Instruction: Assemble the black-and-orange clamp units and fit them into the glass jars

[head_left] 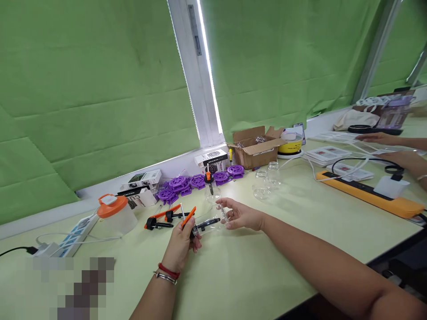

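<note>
My left hand (182, 246) is closed on an orange-and-black pump piece (188, 218) that reaches into a clear glass bottle (210, 223) lying on its side. My right hand (240, 214) grips the other end of that bottle, fingers curled on the glass. Both hands hover just above the pale green table (267, 266). Left of them lie two more orange-and-black pump pieces (163, 218).
Purple plastic reels (196, 181) and small boxes line the window sill side. A clear jar with an orange lid (115, 215), a power strip (75, 233), empty glass bottles (267, 180), a cardboard box (256, 149) and an orange power bar (370, 193) stand around. Another person's hands (396, 151) work at the right.
</note>
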Tool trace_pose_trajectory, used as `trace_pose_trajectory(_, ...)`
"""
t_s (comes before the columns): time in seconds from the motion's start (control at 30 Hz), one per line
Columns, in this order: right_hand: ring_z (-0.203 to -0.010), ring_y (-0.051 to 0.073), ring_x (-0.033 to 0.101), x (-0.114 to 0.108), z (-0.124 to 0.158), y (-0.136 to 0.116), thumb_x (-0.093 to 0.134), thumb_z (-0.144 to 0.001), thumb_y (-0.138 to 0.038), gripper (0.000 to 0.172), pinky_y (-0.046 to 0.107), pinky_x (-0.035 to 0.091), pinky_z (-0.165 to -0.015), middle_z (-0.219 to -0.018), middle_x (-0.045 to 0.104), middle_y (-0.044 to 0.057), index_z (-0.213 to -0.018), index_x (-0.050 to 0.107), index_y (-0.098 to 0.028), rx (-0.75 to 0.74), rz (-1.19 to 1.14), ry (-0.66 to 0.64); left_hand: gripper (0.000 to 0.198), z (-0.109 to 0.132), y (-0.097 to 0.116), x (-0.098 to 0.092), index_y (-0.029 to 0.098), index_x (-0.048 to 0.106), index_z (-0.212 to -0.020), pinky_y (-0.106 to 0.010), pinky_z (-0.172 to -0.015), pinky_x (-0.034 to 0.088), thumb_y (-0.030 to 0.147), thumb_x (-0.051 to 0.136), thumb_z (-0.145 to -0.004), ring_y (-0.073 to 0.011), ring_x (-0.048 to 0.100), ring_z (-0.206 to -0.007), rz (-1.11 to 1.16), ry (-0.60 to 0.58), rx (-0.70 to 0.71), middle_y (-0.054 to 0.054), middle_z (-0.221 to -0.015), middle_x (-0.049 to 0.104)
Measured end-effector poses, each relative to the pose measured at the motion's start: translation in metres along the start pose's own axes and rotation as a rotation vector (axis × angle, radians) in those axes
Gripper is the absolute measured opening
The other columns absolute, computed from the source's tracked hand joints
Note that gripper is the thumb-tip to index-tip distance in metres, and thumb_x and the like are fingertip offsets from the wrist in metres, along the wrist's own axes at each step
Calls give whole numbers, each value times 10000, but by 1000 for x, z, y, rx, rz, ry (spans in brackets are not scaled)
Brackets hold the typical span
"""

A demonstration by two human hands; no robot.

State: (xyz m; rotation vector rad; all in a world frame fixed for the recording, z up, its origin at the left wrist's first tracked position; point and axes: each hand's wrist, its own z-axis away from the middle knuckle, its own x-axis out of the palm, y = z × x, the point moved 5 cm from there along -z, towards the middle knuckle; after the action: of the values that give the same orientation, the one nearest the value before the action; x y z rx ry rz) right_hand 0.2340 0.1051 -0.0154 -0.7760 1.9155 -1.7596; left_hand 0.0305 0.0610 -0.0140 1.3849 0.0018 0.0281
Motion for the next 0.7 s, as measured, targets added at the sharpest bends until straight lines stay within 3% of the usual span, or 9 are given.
trace_pose_trajectory(0.07,-828,95,585,-1,1,-2,838,-570,-273,817,269,497,-759,-1244,394,56,-1272,420,-297,-3,-2,19,422,-1,-1,0,196,445,-826,-193,-346,337,603,539,-763,-104,541,-378,5,-17,11,22,-563,617)
trace_pose_trajectory(0.13,-764,92,601,-2,0,-1,815,-606,-313,756,239,498,-665,-1158,460,52,-1258,435,-266,12,3,43,427,0,-1,0,201,433,-810,-193,-342,334,620,507,-774,-100,534,-373,4,-27,36,25,-562,614)
trace_pose_trajectory(0.27,-541,109,608,0,-7,12,625,-746,-568,551,191,408,-413,-830,596,32,-1098,511,-160,101,6,43,427,3,3,2,201,429,-822,-199,-338,339,619,501,-774,-98,526,-366,-30,-16,106,32,-564,611)
trace_pose_trajectory(0.43,-328,93,482,-1,-11,29,292,-782,-772,697,182,294,-287,-506,562,16,-810,547,-124,231,42,93,427,4,5,6,197,432,-857,-200,-336,335,602,531,-765,-106,535,-369,-57,-16,116,39,-570,603)
trace_pose_trajectory(0.5,-356,102,509,0,-11,28,277,-769,-788,727,189,328,-298,-545,577,34,-805,558,-118,232,39,91,422,3,5,5,194,443,-873,-198,-342,334,585,557,-759,-108,538,-374,-41,-4,101,40,-566,601)
trace_pose_trajectory(0.57,-507,131,602,0,-9,22,353,-764,-769,706,212,426,-367,-745,619,76,-908,578,-116,184,-11,80,423,2,3,3,190,455,-875,-198,-350,335,576,575,-750,-105,535,-378,-12,15,79,40,-562,598)
trace_pose_trajectory(0.63,-749,167,651,1,-6,11,553,-747,-661,621,254,523,-514,-1044,576,107,-1126,540,-168,97,-69,46,424,1,3,1,188,459,-864,-197,-359,341,575,584,-742,-101,533,-385,21,39,56,41,-557,594)
trace_pose_trajectory(0.7,-906,180,629,1,-2,1,740,-683,-466,718,290,549,-650,-1232,458,98,-1297,423,-270,18,-87,-1,420,1,2,-1,191,451,-855,-198,-366,351,572,587,-742,-100,534,-392,42,50,47,39,-561,597)
